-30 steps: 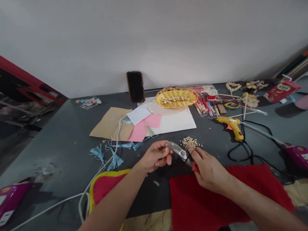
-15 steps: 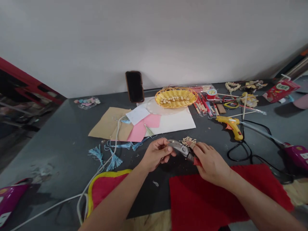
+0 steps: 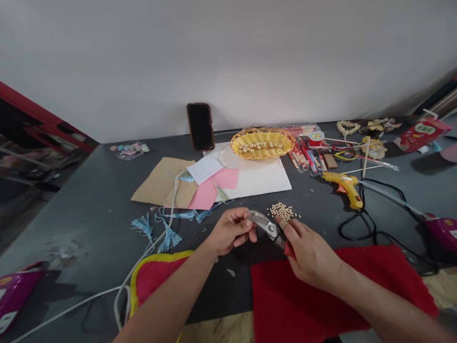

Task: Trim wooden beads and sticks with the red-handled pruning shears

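My right hand (image 3: pixel 310 247) is closed around the red handle of a pair of pruning shears (image 3: pixel 272 229), whose curved metal blades point left. At the blade tip, the fingers of my left hand (image 3: pixel 233 228) are pinched together. Whatever they hold, if anything, is too small to make out. Just beyond the shears lies a small pile of pale cut pieces (image 3: pixel 282 210), close to my right index finger. Under my right forearm is a red cloth (image 3: pixel 285 295).
A yellow woven basket (image 3: pixel 264 151) with small pale pieces stands at the back. Right of it lie a yellow glue gun (image 3: pixel 343 186) and its black cord. Leftward are a propped phone (image 3: pixel 200 127), brown paper (image 3: pixel 157 183), blue tassels (image 3: pixel 170 239) and a white cable (image 3: pixel 173 205).
My right hand and the shears have shifted slightly left, and more of the pale pile shows. My left hand stays pinched at the blade tip. The view has moved a little.
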Action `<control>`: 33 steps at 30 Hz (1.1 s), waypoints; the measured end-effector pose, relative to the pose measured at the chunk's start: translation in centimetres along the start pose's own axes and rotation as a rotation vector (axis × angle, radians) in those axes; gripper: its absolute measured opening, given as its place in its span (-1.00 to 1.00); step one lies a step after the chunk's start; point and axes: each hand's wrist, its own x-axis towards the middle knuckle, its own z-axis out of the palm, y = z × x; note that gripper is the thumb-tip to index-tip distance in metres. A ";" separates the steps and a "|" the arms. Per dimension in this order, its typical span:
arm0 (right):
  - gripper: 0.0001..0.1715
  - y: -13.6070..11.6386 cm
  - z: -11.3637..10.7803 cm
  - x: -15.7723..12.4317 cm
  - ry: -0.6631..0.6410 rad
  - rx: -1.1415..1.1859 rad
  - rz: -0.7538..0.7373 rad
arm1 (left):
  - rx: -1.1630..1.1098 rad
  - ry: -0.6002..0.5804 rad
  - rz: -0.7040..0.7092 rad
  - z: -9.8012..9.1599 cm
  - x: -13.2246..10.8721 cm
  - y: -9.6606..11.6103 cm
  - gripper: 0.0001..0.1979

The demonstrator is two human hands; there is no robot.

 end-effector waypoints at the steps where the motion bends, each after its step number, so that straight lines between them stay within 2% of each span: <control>1: -0.15 -0.1 0.1 0.0 -0.010 0.005 0.017 | 0.003 0.005 -0.004 0.0 0.0 0.0 -0.68; 7: -0.19 -0.1 0.2 -0.3 -0.014 0.069 0.016 | 0.044 0.052 0.010 0.3 0.0 0.2 -0.67; 20: -0.26 0.1 -1.9 -0.4 -0.064 0.261 -0.074 | 0.057 -0.010 0.052 0.3 -0.1 0.0 -0.70; 28: -0.16 0.9 -0.5 0.1 0.060 -0.040 -0.029 | -0.012 -0.051 0.007 -0.2 0.0 -0.2 -0.72; 33: -0.15 0.4 -0.1 -0.1 0.018 -0.006 -0.018 | -0.009 -0.052 -0.034 -0.1 0.0 0.0 -0.71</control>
